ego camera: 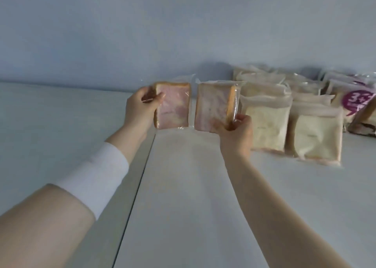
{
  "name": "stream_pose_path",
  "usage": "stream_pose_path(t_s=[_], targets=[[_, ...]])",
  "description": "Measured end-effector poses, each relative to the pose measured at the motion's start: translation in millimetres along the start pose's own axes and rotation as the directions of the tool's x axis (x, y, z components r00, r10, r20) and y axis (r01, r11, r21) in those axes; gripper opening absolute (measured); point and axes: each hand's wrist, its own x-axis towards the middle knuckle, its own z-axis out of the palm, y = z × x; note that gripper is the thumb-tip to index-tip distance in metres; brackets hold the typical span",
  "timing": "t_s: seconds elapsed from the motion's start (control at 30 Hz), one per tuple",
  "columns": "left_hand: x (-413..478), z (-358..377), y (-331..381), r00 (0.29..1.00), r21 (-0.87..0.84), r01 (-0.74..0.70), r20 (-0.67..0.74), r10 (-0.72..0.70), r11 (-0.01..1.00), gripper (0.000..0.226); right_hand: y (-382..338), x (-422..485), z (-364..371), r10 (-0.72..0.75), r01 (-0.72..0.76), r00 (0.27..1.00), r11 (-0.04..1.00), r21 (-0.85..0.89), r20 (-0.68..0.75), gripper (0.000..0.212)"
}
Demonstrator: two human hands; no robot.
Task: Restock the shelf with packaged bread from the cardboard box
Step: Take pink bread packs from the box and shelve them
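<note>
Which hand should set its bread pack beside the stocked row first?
Right, likely: the right hand holds the right pack beside the stocked row; the left hand holds the left pack farther away.

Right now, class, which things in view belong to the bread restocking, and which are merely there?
Belong: left hand gripping one pink bread pack; right hand gripping a second pack; white shelf; pale packs already stocked.
Merely there: white sleeve band; grey-blue wall.
</note>
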Motion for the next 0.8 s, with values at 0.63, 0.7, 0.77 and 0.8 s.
stream_pose_path(t_s=[0.63,0.7,0.77,0.8], targets=[[146.1,79.5,-54.4,0.986,0.187,-0.079,-0.127,0.104,0.979,0.036,34.1,133.9,114.0,-0.030,-0.082,0.937,0.950,-0.303,-0.347,0.047],[141.2,75.0,-51.8,0.995,0.125,-0.056,-0.080,0.067,0.991,0.045,29.9,131.8,114.3,-0.022,-0.102,0.952,0.917,-0.384,-0.305,0.057],[128.4,65.0,-49.0,0.995,0.132,-0.079,-0.041,0.086,0.988,0.055,26.3,117.9,111.0,-0.015,-0.100,0.970,0.882,-0.460,-0.241,0.075],[118.1,57.7,-47.5,0.989,0.213,-0.133,-0.033,0.143,0.968,0.057,24.4,105.2,107.8,-0.037,-0.076,0.977,0.861,-0.503,-0.211,0.080]])
